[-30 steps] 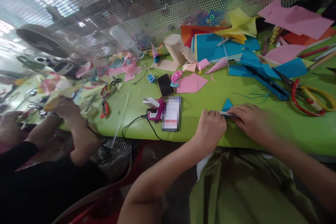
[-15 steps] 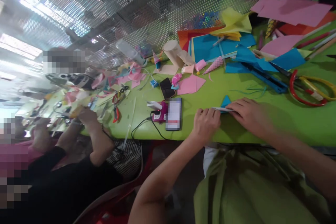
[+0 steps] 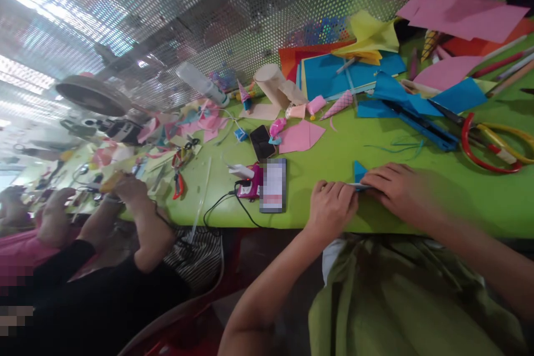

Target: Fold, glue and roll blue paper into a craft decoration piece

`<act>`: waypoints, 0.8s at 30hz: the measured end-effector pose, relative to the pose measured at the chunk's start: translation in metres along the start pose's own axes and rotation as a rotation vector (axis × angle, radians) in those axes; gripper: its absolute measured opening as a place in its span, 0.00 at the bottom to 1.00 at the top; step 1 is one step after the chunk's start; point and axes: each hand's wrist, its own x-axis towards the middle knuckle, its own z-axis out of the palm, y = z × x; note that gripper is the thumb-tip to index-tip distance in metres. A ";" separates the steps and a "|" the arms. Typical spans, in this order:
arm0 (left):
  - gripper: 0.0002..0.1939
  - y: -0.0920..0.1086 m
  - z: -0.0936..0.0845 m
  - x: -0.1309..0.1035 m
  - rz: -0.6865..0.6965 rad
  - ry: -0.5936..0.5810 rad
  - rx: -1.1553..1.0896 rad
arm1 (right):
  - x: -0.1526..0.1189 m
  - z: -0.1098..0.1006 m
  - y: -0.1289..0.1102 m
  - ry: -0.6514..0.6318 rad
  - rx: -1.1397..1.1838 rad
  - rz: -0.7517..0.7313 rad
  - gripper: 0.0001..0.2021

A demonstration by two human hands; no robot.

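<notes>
A small piece of blue paper (image 3: 359, 169) sticks up between my hands, just above the green table's near edge. A thin whitish stick (image 3: 356, 185) runs across from one hand to the other, and the paper lies against it. My left hand (image 3: 332, 204) is closed around the stick's left end. From the other side, my right hand (image 3: 394, 186) bends its fingers over the blue paper and the stick's right end. Its fingertips are partly hidden, as is most of the paper. Both hands rest low, close to the table surface.
Scissors with red and yellow handles (image 3: 490, 142) and a blue cutter (image 3: 429, 125) lie to the right. Left of my hands are a phone (image 3: 273, 185) and a purple charger (image 3: 249, 183). Coloured sheets (image 3: 329, 78) are behind. Another person's hands (image 3: 131, 192) work farther left.
The blue paper between my hands shows less and has turned, its right part now under my right fingers. Both hands sit slightly lower in the view, which has also shifted a little.
</notes>
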 end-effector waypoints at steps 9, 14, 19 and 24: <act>0.18 -0.009 0.007 -0.009 -0.092 0.068 -0.265 | 0.000 -0.006 -0.006 0.044 -0.071 -0.032 0.13; 0.12 -0.002 0.010 -0.001 -0.128 0.072 -0.313 | -0.002 -0.007 -0.006 0.044 -0.103 -0.052 0.13; 0.06 -0.001 0.010 0.002 -0.164 0.050 -0.356 | -0.004 -0.006 -0.005 0.040 -0.094 -0.069 0.09; 0.02 -0.002 0.010 0.004 -0.215 0.065 -0.426 | -0.003 -0.006 -0.004 0.039 -0.037 -0.041 0.07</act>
